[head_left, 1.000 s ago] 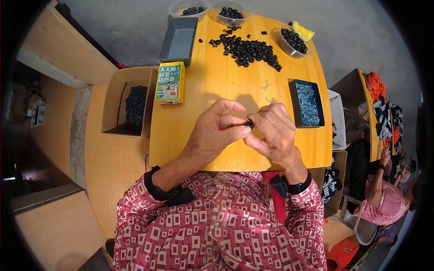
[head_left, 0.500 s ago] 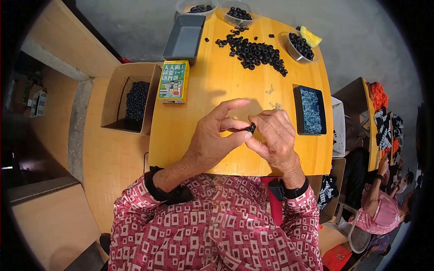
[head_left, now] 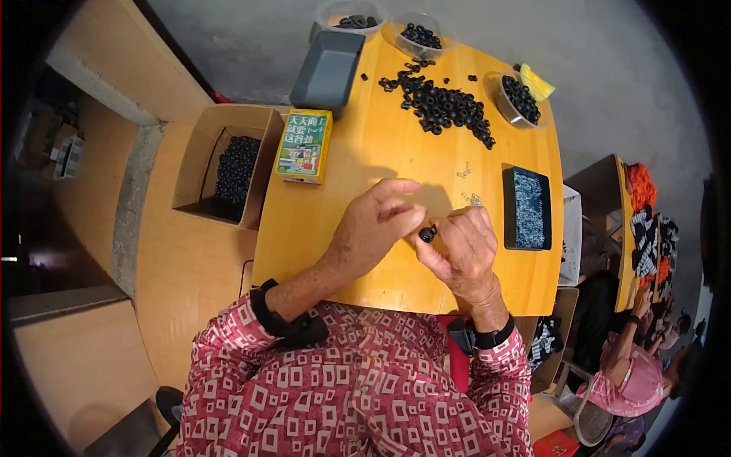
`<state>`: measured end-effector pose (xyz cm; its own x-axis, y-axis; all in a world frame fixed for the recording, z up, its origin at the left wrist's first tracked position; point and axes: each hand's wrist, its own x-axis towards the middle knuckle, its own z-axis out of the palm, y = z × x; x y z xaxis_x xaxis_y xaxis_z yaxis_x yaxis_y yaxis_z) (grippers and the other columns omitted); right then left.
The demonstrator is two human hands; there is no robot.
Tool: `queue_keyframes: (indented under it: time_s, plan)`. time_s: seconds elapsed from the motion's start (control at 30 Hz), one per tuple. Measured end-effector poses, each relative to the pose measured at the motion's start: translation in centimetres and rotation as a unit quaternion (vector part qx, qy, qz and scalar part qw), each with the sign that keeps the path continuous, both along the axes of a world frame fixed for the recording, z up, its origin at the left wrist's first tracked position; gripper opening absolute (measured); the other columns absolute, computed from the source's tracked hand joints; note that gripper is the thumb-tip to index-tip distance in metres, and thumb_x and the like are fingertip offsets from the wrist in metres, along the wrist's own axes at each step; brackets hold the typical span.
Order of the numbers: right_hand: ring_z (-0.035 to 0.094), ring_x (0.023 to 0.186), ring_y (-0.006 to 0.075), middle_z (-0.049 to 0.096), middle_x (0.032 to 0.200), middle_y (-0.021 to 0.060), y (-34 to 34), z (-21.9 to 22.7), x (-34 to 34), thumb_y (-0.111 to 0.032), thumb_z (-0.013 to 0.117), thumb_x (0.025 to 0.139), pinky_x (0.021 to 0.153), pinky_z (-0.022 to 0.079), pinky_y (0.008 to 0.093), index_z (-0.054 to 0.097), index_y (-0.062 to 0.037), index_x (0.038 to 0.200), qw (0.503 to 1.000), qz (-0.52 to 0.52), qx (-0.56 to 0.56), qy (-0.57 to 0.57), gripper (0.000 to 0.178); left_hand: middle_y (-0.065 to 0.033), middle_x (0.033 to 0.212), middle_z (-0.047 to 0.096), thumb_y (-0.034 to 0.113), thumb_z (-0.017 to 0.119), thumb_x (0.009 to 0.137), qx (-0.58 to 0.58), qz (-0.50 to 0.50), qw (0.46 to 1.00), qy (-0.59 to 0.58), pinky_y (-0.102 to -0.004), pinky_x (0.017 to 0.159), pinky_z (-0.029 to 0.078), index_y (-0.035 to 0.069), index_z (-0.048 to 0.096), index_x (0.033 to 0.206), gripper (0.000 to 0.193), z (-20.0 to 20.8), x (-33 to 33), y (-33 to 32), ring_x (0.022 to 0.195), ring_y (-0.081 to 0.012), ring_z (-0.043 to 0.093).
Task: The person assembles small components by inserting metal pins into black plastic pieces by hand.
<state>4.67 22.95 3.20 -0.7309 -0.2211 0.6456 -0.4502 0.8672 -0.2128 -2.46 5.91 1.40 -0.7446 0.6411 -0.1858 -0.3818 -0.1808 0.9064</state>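
Note:
My right hand [head_left: 466,247] pinches a small black ring-shaped part [head_left: 427,234] between thumb and fingers, above the near half of the wooden table [head_left: 358,286]. Close beside it on the left, my left hand [head_left: 365,232] has its thumb pressed to a finger while the index finger sticks out above. Anything in that pinch is hidden. A loose heap of similar black parts [head_left: 445,108] lies at the far side of the table. To the right of my right hand is a black tray [head_left: 509,236] holding many small silvery pieces, and a few tiny pieces [head_left: 472,199] lie on the wood.
Along the table's far edge stand a grey tray [head_left: 324,72] and clear tubs of black parts [head_left: 520,99]. A green-and-yellow carton [head_left: 304,146] stands at the left. Beyond the table's left edge is a cardboard box [head_left: 263,171] of black parts. Another person [head_left: 628,365] sits far right.
My hands have come apart: the black part, held between both before, is now in my right hand only. The left thumb has drawn back from it. The view has shifted slightly.

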Motion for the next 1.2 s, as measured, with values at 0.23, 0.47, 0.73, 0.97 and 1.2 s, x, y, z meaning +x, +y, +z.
queue_keyframes:
  time_s: [0.23,0.47,0.73,0.97,1.2]
  plan:
    - [0.059,0.073,0.0277,0.058,0.076,0.0104,-2.2,-0.6,-1.6,-0.01,0.081,0.064,0.066,0.047,0.0383,0.065,0.0016,0.086,0.995,0.092,-0.039,-0.01,0.029,-0.0113,0.119,0.062,0.039,0.048,0.103,0.035,-0.021,0.999,-0.031,-0.0326,0.104,0.04,-0.001,0.052,0.132,0.049,1.0,0.5,1.6,0.117,-0.0177,0.055]
    - [0.06,0.073,0.028,0.058,0.076,0.0098,-2.5,-1.0,-2.0,-0.008,0.079,0.065,0.068,0.048,0.038,0.065,0.0019,0.087,0.995,0.078,-0.062,-0.006,0.028,-0.0122,0.124,0.059,0.045,0.039,0.105,0.102,-0.029,0.992,-0.067,-0.0327,0.103,0.041,0.001,0.054,0.131,0.053,-0.2,0.3,1.3,0.117,-0.0184,0.055]
    - [0.058,0.072,0.0244,0.058,0.076,0.0071,-0.9,0.2,-1.9,-0.01,0.08,0.069,0.068,0.046,0.0364,0.068,0.0001,0.095,1.0,-0.019,-0.012,0.003,0.031,0.0002,0.105,0.066,0.015,0.069,0.094,0.059,-0.033,0.995,-0.068,-0.0255,0.094,0.046,0.003,0.067,0.111,0.022,-0.4,-0.1,-1.1,0.101,-0.0078,0.058]
    - [0.06,0.077,0.0249,0.06,0.082,0.0086,-1.1,0.0,-1.3,-0.012,0.081,0.071,0.069,0.047,0.0376,0.067,0.003,0.106,1.0,0.003,0.027,0.014,0.041,-0.0021,0.104,0.067,0.008,0.069,0.092,0.043,-0.029,0.999,0.005,-0.0258,0.092,0.049,0.0,0.068,0.111,0.021,-0.3,-0.1,-1.6,0.099,-0.0085,0.06]
    - [0.061,0.081,0.0266,0.062,0.085,0.0095,-1.4,0.6,-0.9,-0.014,0.083,0.07,0.073,0.048,0.0384,0.067,-0.0002,0.113,0.999,0.018,0.018,-0.03,0.048,-0.0016,0.098,0.068,0.01,0.07,0.091,0.015,-0.016,1.0,-0.012,-0.024,0.087,0.049,-0.001,0.07,0.105,0.018,-0.6,0.1,-2.2,0.094,-0.008,0.061]
